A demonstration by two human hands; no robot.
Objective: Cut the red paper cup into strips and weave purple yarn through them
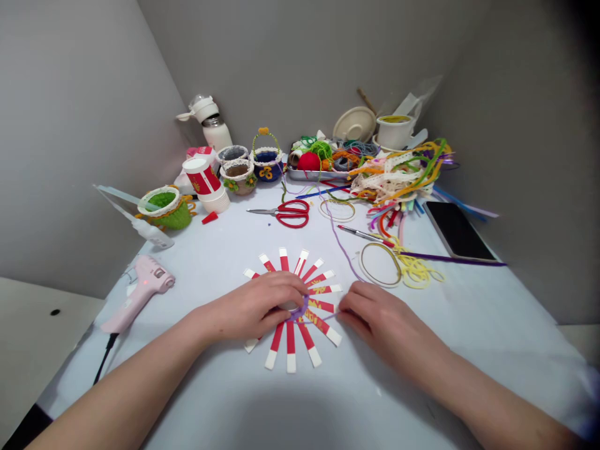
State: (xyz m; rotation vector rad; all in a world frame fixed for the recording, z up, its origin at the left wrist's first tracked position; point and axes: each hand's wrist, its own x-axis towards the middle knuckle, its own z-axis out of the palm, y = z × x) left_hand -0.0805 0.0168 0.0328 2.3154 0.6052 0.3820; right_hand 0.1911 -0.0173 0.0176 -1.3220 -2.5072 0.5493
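Note:
A paper cup cut into red-and-white strips [291,340] lies spread flat like a sun on the table. My left hand [262,303] rests over its left side, thumb and fingers closed at the round centre. Purple yarn [344,244] is wound around that centre, among the bases of the strips. To the right of the cup, my right hand [375,312] pinches the yarn, and a short length runs from its fingertips to the centre. From the right hand the strand trails back across the table towards the tray. The covered fingertips of my left hand are partly hidden.
Red-handled scissors [293,214] lie behind the cup. A pink glue gun [140,290] is at left, near a green basket [171,209]. Small baskets, stacked paper cups [204,178] and a yarn tray [319,176] stand behind. A pen [365,235], gold hoop [380,264] and phone [457,231] lie right.

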